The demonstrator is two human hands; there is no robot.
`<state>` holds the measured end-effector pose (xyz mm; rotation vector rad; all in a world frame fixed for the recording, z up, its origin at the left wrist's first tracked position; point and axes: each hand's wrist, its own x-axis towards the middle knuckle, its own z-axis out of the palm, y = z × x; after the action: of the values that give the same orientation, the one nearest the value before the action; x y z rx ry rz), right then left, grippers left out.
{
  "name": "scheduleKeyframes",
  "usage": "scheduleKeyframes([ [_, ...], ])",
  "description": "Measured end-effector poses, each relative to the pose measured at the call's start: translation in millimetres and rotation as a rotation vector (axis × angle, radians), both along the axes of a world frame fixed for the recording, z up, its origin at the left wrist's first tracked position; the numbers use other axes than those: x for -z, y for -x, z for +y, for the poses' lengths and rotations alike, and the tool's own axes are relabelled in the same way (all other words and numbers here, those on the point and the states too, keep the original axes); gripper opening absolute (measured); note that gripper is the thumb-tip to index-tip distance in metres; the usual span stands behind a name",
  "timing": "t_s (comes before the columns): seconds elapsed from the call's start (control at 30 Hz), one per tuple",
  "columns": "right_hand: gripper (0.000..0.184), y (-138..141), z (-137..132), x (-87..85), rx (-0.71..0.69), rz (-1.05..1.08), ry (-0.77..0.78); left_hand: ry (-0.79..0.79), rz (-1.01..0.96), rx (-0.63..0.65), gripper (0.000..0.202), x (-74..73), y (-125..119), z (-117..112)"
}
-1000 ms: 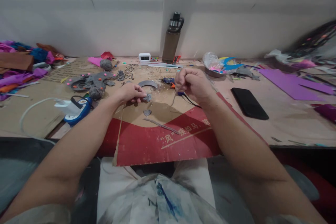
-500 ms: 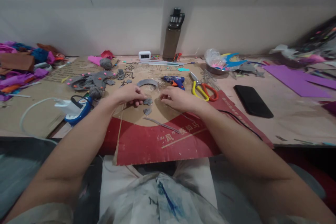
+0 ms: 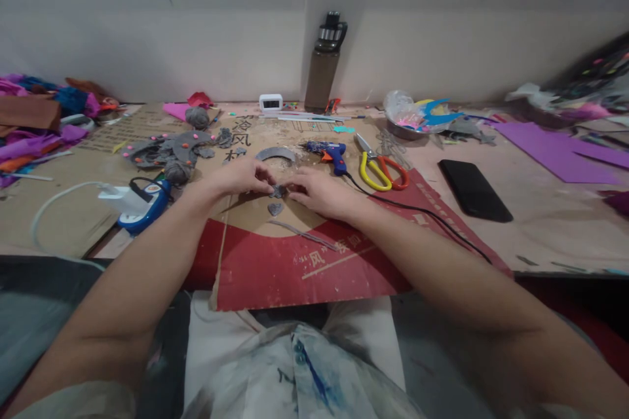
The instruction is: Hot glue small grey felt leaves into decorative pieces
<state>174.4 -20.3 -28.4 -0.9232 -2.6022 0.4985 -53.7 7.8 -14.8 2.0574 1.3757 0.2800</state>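
Observation:
Between my two hands is a small grey felt-like piece, partly covered by fingertips. My left hand pinches its left side with thumb and forefinger. From the other side my right hand reaches in, its bent fingers touching or nearly touching the piece's right edge. A second small grey piece, roughly heart-shaped, lies just nearer to me. Below it are thin grey strips. Beyond the hands lies a curved grey band. All of these rest on a brown and red cardboard sheet.
A blue glue gun lies behind my right hand, its cord trailing right. Beside it are scissors with yellow and red handles. A phone lies right, a bottle stands behind, and a blue power socket sits left.
My right hand has moved left and closer to the left hand, up to the grey piece. The glue gun's cord shows more now. My left hand stays nearly in place.

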Motion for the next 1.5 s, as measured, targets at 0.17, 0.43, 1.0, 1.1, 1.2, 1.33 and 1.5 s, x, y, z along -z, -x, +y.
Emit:
scheduleKeyframes([
  [0.17,0.026,0,2,2.0,-0.017,0.031,-0.009,-0.012,0.059,0.046,0.022,-1.3,1,1],
  [0.43,0.028,0,3,3.2,-0.015,0.049,-0.008,-0.009,0.143,0.072,0.031,-6.2,0,-1],
  [1.0,0.021,6,-11,-2.4,-0.101,0.151,0.064,-0.069,-0.154,-0.217,0.019,-22.0,5,-7],
  [1.1,0.018,5,-8,-3.5,-0.006,0.283,0.075,-0.283,-0.311,-0.495,0.016,-27.6,25,0],
  [1.2,0.017,3,-3,-2.2,0.082,0.384,0.066,-0.412,-0.279,-0.685,0.013,-27.3,47,9],
  [1.33,0.017,-1,5,-0.1,0.180,0.401,0.035,-0.383,0.100,-0.691,0.012,-18.2,62,17],
  [1.5,0.014,-8,11,-1.2,0.222,0.379,-0.003,-0.345,0.362,-0.562,0.016,-6.5,61,21],
])
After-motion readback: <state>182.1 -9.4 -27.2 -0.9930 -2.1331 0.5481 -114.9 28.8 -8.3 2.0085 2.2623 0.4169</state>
